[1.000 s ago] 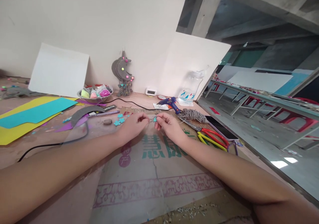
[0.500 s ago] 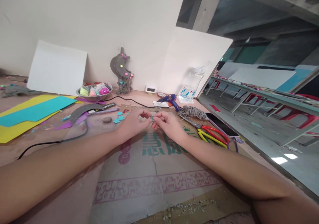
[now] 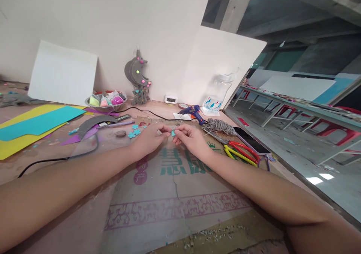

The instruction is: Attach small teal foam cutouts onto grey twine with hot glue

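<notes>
Right hand (image 3: pixel 187 139): nearer to the teal piece (image 3: pixel 173 133), thumb and fingertips pinched closed on it.
Left hand (image 3: pixel 153 137): fingers curled, thumb and forefinger almost together, tips just beside the piece; whether they gripped anything could not be told.
Teal piece: lay left of the right fingertips, between both hands; too small to show a long axis.
Bottle (image 3: pixel 217 92): stood far right, lettered "CLASSIC LOOK", its first letters faint.
Printed sheet (image 3: pixel 149 201): spread beneath, its large green characters partly covered.
Clock (image 3: pixel 170 99): stood far, digits unreadable.
</notes>
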Available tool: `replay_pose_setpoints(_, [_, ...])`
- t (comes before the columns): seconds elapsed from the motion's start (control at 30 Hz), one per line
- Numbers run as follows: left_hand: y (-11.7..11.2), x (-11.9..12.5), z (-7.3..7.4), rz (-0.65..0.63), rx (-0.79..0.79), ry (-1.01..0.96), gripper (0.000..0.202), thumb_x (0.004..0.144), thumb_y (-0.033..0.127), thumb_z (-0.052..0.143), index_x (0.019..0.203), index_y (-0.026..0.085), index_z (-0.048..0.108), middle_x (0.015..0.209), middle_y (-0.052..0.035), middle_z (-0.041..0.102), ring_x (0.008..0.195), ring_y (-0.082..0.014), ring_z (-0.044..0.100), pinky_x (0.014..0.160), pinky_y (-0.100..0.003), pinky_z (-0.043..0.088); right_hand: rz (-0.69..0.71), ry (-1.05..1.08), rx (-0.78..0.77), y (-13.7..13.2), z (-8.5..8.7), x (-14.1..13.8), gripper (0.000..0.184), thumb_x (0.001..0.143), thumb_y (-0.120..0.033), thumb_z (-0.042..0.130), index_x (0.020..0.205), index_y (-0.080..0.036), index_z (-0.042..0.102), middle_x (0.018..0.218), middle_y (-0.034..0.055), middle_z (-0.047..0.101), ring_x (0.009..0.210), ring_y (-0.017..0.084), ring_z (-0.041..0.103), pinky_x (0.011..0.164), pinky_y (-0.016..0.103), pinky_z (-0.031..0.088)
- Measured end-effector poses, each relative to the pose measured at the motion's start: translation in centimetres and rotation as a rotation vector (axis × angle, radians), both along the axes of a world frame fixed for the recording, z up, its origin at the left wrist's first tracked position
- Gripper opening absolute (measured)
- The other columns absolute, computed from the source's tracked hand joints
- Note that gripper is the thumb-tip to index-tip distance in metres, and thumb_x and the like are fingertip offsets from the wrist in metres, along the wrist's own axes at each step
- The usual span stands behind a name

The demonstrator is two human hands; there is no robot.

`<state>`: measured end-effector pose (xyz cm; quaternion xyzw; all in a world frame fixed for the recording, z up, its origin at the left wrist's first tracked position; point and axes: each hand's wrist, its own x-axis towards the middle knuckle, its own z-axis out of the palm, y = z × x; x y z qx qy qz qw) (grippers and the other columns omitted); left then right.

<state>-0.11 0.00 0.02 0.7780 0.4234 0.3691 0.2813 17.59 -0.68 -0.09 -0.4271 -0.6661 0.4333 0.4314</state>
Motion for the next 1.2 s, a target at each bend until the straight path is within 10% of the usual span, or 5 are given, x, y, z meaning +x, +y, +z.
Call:
replay_pose_setpoints(0.6, [-0.3,0.0,0.4,-0.05,0.032,0.006,0.032,0.084,0.038,0.046,0.1,0.021,0.067,0.103,-0.0017,0.069,0.096,-0.0189,0.06,0.085,-0.028,0.044,-0.036,-0.01,0.025,0.0,0.0,-0.1,0.021,0.078,-0.035,0.059,0.086,-0.016,0.055,0.064,0.0,0.062,0.059,0.011,0.057,0.062,0.027,0.048])
replay_pose_setpoints(0.93, [-0.2,-0.2,0.1,0.032,-0.071,0.103,0.03,0.08,0.044,0.045,0.072,0.021,0.063,0.055,0.0046,0.053,0.052,-0.013,0.049,0.051,-0.025,0.035,-0.032,-0.002,0.022,0.1,-0.2,0.1,0.025,0.076,-0.04,0.061,0.085,-0.017,0.055,0.064,-0.0002,0.063,0.059,0.011,0.057,0.062,0.027,0.049])
replay_pose_setpoints(1.2, [-0.3,-0.1,0.4,0.065,-0.097,0.017,0.026,0.075,0.043,0.054,0.071,0.019,0.063,0.062,0.0033,0.06,0.056,-0.0123,0.052,0.056,-0.024,0.04,-0.033,-0.008,0.025,-0.1,0.0,0.0,0.024,0.077,-0.039,0.061,0.085,-0.018,0.055,0.063,-0.0008,0.062,0.059,0.011,0.057,0.062,0.027,0.049])
